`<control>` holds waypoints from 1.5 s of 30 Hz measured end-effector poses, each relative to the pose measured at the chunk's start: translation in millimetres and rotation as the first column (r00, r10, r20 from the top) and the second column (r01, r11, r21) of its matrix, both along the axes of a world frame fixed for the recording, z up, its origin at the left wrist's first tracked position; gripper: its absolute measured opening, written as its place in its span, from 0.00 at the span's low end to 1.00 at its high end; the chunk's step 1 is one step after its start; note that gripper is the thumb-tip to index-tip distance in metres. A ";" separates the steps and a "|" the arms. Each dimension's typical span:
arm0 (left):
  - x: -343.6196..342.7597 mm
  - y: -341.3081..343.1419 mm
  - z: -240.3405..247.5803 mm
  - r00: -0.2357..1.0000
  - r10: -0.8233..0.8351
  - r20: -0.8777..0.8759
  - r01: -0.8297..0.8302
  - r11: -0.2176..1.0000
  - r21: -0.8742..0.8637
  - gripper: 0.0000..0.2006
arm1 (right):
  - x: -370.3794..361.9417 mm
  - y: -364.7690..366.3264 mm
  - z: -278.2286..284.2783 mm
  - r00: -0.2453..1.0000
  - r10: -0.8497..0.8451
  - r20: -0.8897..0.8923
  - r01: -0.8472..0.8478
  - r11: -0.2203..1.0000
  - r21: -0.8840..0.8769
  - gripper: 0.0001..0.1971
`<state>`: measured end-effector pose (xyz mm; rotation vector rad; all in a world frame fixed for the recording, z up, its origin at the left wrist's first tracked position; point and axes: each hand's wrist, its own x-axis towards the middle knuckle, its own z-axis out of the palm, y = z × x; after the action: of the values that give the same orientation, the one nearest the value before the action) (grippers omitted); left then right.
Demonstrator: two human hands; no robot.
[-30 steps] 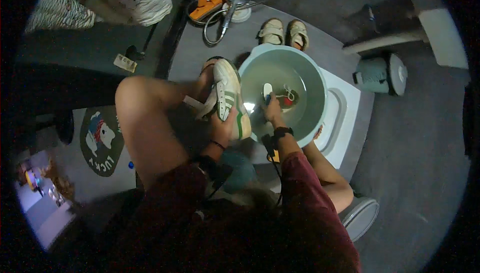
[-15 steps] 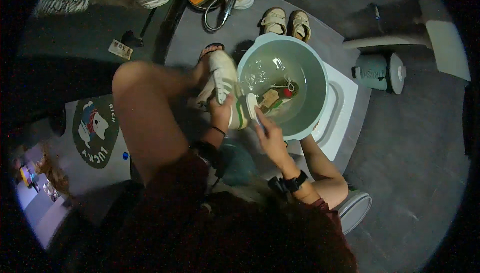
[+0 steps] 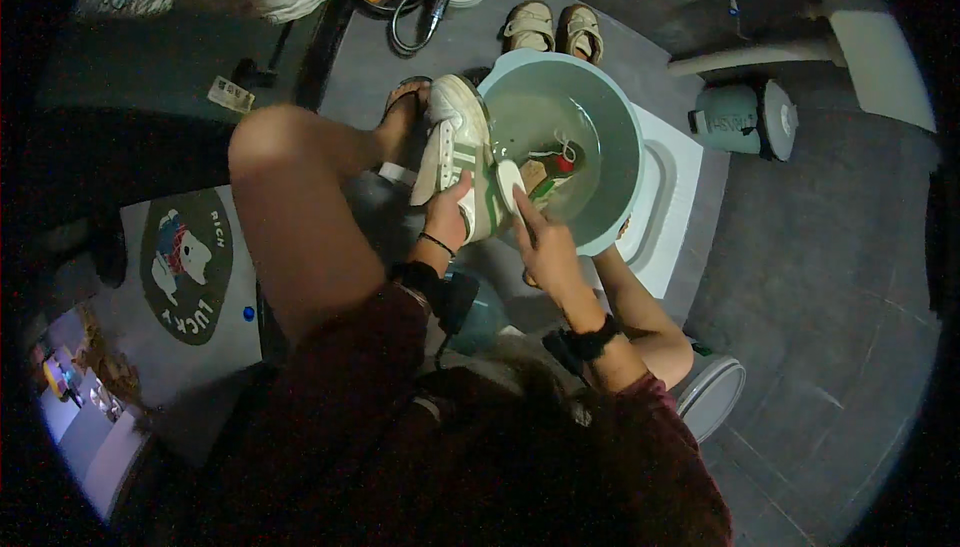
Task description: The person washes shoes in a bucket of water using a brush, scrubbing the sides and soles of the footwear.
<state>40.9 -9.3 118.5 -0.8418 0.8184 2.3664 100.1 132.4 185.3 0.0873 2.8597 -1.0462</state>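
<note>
My left hand [image 3: 449,211] is closed around a white sneaker [image 3: 458,127] with green stripes and heel, held toe away from me beside the basin's left rim. In my right hand [image 3: 548,252] is a scrub brush [image 3: 510,179] with a white head, gripped by its handle. The brush meets the sneaker's sole side near the heel; its bristles are hidden. The pale green basin [image 3: 622,112] holds cloudy water. In it lies a partly sunken item, seemingly another shoe [image 3: 545,183], with green and red parts and white laces.
Two beige shoes [image 3: 530,27] stand behind the basin. A shower head on a hose [image 3: 440,7] lies at the back left. The basin rests by a white squat toilet [image 3: 672,187]. A green bin [image 3: 730,119] lies to the right; a lidded bucket [image 3: 712,399] stands near my right knee.
The sneaker has turned more upright, showing its laces and side stripes more clearly. The brush stays near the sole. The whole view has shifted slightly.
</note>
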 end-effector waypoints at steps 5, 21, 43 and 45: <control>-1.8 5.1 8.2 0.999 0.021 -0.029 -0.019 0.999 0.047 0.16 | -40.0 -12.3 -7.6 0.995 -0.094 -0.033 0.094 0.995 -0.022 0.22; -6.6 7.1 -9.2 0.998 0.022 -0.064 -0.026 0.998 -0.056 0.14 | -45.8 -12.8 -26.7 0.984 -0.065 -0.165 0.078 0.994 0.071 0.23; -8.4 0.6 -2.8 0.997 0.031 -0.076 -0.033 0.999 -0.034 0.14 | -55.7 -18.8 -18.9 0.996 -0.066 0.053 0.069 0.997 -0.040 0.24; -8.0 4.0 -2.8 0.995 0.026 -0.101 -0.034 0.997 -0.076 0.14 | -75.9 -7.8 -50.8 0.988 -0.152 0.041 0.157 0.966 -0.207 0.24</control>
<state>32.9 -5.3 115.6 -0.7773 0.9494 2.4333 24.2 124.6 134.4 0.3096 2.7364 -1.3595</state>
